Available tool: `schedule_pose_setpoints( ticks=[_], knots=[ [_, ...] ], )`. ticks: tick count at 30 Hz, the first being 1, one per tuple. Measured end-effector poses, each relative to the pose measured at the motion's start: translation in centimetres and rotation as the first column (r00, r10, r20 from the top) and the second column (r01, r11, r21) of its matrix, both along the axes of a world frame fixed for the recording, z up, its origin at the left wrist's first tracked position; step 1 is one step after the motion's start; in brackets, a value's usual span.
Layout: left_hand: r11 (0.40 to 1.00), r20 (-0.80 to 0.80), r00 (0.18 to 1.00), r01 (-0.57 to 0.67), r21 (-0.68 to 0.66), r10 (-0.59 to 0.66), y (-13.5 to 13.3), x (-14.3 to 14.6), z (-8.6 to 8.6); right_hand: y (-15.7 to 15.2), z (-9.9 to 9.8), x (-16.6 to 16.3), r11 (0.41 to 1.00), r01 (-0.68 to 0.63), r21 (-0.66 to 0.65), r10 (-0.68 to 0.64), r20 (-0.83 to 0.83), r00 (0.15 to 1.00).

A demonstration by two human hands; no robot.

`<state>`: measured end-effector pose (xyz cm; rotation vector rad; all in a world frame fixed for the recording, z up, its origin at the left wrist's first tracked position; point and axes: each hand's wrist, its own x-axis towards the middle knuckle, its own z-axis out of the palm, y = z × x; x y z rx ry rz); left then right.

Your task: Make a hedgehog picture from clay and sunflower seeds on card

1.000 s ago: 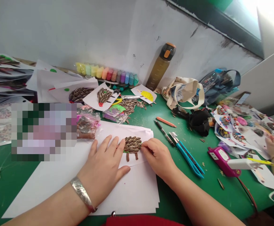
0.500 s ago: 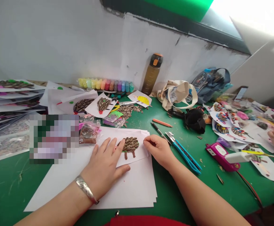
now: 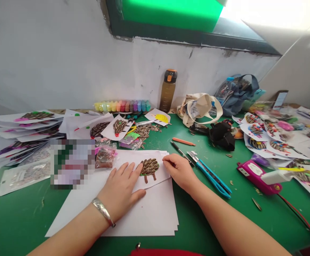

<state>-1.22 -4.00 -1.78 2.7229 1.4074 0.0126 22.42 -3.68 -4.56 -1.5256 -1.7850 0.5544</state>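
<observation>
My left hand [image 3: 123, 188] lies flat and open on a stack of white paper [image 3: 149, 213], fingers spread beside a hedgehog figure made of sunflower seeds [image 3: 149, 167]. A silver bracelet [image 3: 103, 212] sits on that wrist. My right hand [image 3: 180, 170] rests at the right edge of the small sheet that carries the figure, fingers curled together in a pinch; what they hold, if anything, is hidden.
A green table [image 3: 210, 220] holds blue scissors [image 3: 213, 176], a pen [image 3: 181, 153], an orange pencil [image 3: 183, 141], a pink glue gun [image 3: 256, 173], loose seeds [image 3: 144, 126], clay strips [image 3: 123, 106], a brown bottle [image 3: 168, 90], bags [image 3: 200, 106] and finished sheets [image 3: 24, 131]. Another person's crafts [image 3: 272, 142] lie at right.
The camera has tilted up and back, so the wall and window show more. My right hand has drawn off the seed figure to the sheet's right edge. The left hand stays flat.
</observation>
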Motion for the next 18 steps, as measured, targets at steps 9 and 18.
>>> schedule_pose_setpoints(
  ticks=[9,18],
  knots=[
    [0.991,0.131,0.986,0.116,-0.070,-0.107,-0.1,-2.8,-0.1,0.3,-0.2,-0.7,0.999,0.036,-0.031,-0.033,0.092,0.995],
    [0.995,0.261,0.964,0.020,0.093,-0.044,0.8,-3.2,1.4,0.9,-0.8,-1.0,0.999,0.033,-0.009,-0.031,0.200,0.979]
  ],
)
